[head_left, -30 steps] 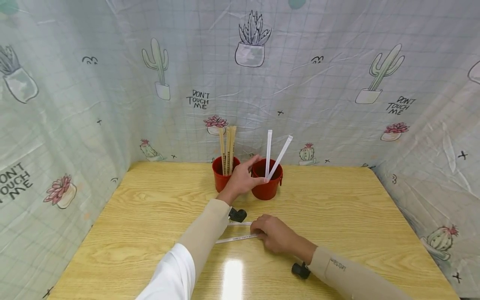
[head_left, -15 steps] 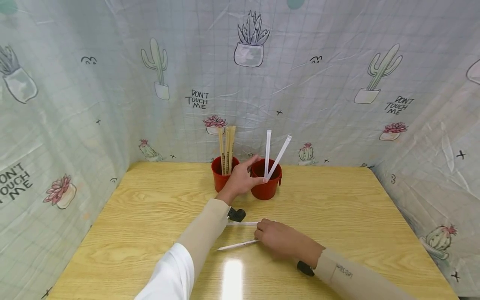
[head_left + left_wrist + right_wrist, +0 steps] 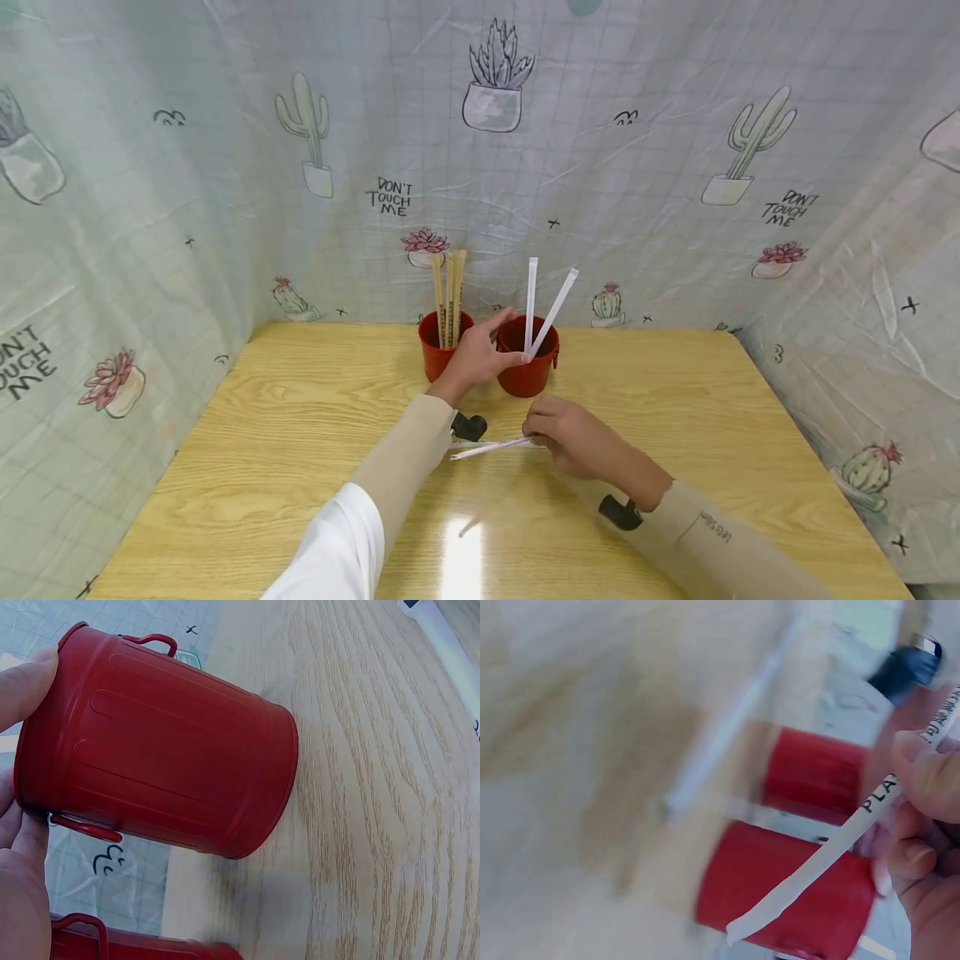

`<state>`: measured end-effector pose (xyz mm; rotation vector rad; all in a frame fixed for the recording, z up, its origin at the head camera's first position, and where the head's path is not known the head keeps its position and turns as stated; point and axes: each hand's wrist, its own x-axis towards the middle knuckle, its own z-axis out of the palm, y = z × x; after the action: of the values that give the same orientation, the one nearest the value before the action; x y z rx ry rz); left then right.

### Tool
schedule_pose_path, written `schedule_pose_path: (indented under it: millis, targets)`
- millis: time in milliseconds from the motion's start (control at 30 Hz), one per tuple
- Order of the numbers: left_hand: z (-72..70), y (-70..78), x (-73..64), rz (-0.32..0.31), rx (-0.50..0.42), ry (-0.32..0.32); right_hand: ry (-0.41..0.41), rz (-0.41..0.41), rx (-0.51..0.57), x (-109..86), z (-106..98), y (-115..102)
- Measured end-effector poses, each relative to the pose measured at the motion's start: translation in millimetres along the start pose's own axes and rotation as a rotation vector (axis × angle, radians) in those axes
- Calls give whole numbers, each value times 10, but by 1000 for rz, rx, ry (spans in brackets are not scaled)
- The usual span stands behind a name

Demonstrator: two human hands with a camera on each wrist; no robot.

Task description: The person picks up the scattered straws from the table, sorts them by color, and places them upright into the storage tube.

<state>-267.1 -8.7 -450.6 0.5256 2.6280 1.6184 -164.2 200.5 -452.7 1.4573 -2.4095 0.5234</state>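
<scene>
My left hand [image 3: 480, 357] grips the rim of the right-hand red bucket [image 3: 523, 380], its thumb and fingers on either side of the bucket [image 3: 172, 750] in the left wrist view. Two white paper-wrapped straws [image 3: 531, 296] lean inside that bucket. In front of it, my right hand [image 3: 576, 440] pinches another white wrapped straw [image 3: 810, 870] between thumb and fingers. Black lettering including "PLA" shows on this wrapper. Below the held straw, one more white straw [image 3: 735, 731] lies on the table, blurred in the right wrist view.
A second red bucket [image 3: 433, 360] stands just left of the first, holding several brown paper-wrapped straws [image 3: 450, 292]. Both are near the back edge of the wooden table [image 3: 300, 400]. Behind hangs a cactus-printed curtain [image 3: 600, 183].
My right hand has lifted a straw from the table and moved it up toward the bucket. My left hand has kept its hold on the bucket rim.
</scene>
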Motion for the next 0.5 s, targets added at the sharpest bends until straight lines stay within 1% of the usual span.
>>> schedule_pose_path:
  millis: [133,267,400,500]
  targets:
    - [14,-26,-1,13,-4,-1,182,-5,114,98,-144,41]
    - [15,-36,3,32,-13,-2,360,26,246,225,-298,120]
    - [10,-21,10,27,-6,-4,508,158,386,352,-424,183]
    - [10,-12,12,8,3,-3,622,296,478,438,-461,242]
